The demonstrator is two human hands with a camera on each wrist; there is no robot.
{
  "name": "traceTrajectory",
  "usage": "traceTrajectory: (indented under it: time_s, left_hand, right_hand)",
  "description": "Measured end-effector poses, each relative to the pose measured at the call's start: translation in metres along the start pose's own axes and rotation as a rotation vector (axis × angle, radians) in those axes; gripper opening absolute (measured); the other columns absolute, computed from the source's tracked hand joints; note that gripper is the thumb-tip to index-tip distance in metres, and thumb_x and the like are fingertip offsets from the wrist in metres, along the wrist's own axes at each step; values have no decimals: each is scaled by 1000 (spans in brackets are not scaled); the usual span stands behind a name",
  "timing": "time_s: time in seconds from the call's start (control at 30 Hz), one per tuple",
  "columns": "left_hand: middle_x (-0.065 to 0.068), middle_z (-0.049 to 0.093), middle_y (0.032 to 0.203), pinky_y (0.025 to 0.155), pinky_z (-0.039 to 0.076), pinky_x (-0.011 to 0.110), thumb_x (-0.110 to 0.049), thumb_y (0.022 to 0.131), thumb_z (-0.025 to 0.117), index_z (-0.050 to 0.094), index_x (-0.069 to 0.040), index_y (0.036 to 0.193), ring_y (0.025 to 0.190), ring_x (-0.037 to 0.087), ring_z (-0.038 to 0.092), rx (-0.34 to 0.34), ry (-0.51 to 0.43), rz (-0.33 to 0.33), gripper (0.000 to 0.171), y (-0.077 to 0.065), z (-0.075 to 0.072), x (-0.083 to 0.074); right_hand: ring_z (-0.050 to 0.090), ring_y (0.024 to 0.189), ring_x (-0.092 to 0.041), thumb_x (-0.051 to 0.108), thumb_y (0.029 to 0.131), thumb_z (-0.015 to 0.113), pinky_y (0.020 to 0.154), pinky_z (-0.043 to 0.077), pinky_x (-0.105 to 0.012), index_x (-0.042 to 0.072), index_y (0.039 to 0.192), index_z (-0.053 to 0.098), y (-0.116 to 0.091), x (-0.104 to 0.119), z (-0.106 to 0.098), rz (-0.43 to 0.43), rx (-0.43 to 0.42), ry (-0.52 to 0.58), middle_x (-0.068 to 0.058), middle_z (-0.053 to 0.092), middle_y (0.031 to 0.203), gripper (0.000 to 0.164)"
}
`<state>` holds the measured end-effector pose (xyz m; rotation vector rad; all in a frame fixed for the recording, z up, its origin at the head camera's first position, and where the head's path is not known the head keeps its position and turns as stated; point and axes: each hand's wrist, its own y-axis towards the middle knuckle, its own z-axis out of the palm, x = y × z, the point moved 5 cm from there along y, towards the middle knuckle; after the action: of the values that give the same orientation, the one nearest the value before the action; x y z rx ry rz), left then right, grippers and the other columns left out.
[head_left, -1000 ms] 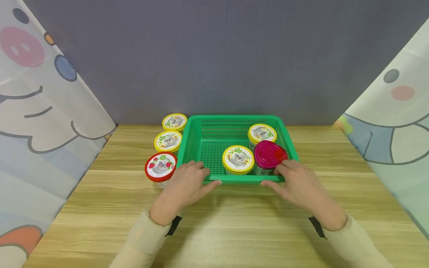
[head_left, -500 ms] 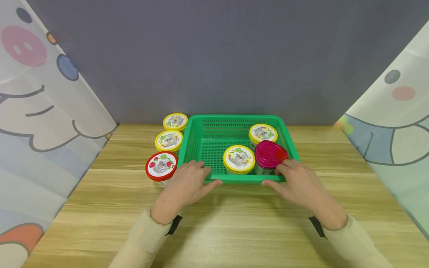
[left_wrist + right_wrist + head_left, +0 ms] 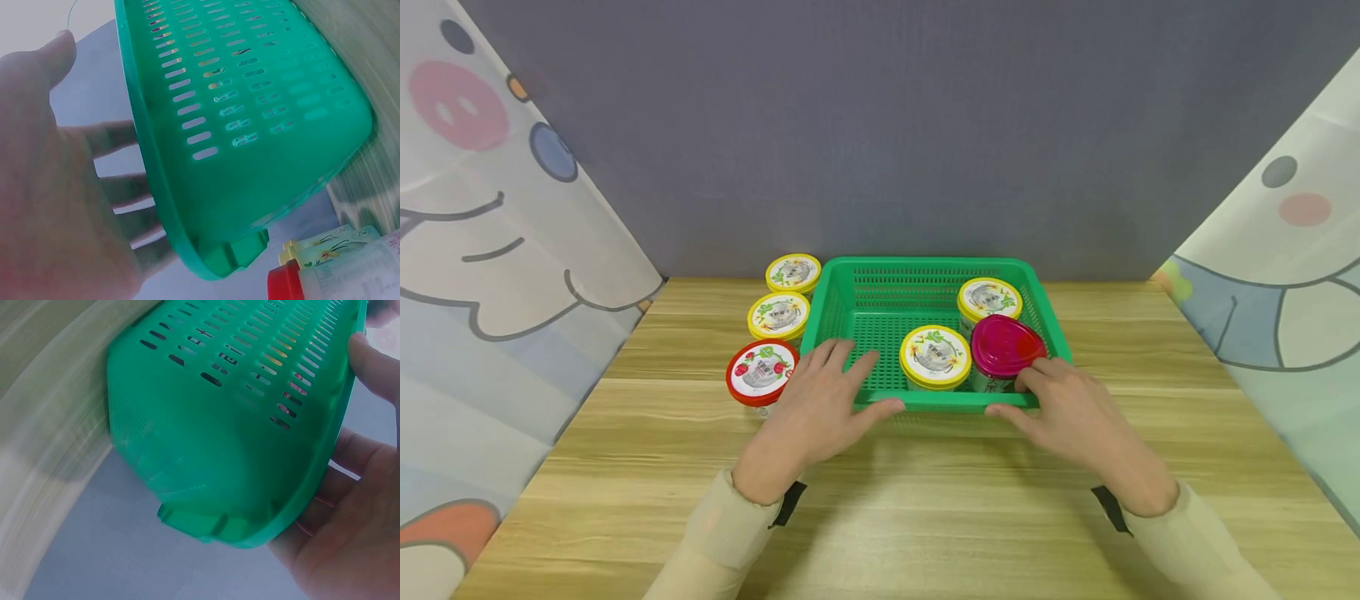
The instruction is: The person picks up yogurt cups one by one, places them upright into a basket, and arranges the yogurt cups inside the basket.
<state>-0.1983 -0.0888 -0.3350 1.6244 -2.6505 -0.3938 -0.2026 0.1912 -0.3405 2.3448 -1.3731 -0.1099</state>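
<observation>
A green plastic basket (image 3: 925, 263) stands on the table. My left hand (image 3: 816, 408) is at its near left corner, fingers straightened over the rim; the left wrist view shows the thumb clear of the rim. My right hand (image 3: 1078, 412) grips the front rim near the right corner, fingers inside, thumb outside. Inside the basket, on its right side, are two yellow-lidded tubs, one in front (image 3: 935, 358) and one behind (image 3: 989, 297), and a cup with a magenta lid (image 3: 1004, 344) right by my right fingers.
Left of the basket stand two more yellow-lidded tubs (image 3: 778, 315) and a red-lidded tub (image 3: 762, 372) with strawberry pictures, close beside my left hand. A grey panel (image 3: 880, 142) rises behind the wooden table (image 3: 955, 517). Cartoon-printed cloths (image 3: 1262, 250) flank both sides.
My left fingers have straightened and reach further over the rim, where they were curled before; the thumb has shifted slightly right. The right hand, basket and tubs stay put.
</observation>
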Motion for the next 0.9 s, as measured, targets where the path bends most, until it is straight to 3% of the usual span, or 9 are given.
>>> traceTrajectory:
  time_s: [0.17,0.27,0.5,0.9]
  left_hand:
    - [16,24,165,122,11,55,-79,92,44,38,-22,158,154,40,11,37,-28,-71,88,-2,0,5]
    - [14,13,169,123,2,55,-81,89,47,29,-26,162,155,40,1,61,-22,-103,94,-3,0,8]
    - [17,10,169,121,2,59,-81,79,62,24,-25,163,154,43,3,90,28,-135,108,-6,-6,18]
    - [19,8,169,120,5,63,-67,75,78,23,-22,163,153,47,4,131,-13,-230,114,-14,-18,43]
  right_hand:
    - [52,69,-15,46,76,87,61,48,-37,13,77,64,0,1,0,-9,0,-9,4,56,77,40]
    - [52,70,-15,46,77,87,62,49,-37,12,78,64,0,1,0,-7,8,-11,3,56,77,40]
    - [53,71,-15,46,77,86,63,50,-38,12,79,65,-1,0,0,-18,13,-16,3,57,79,40]
    - [52,71,-15,45,77,86,64,49,-37,12,80,65,-1,1,-1,-25,10,-5,4,56,78,39]
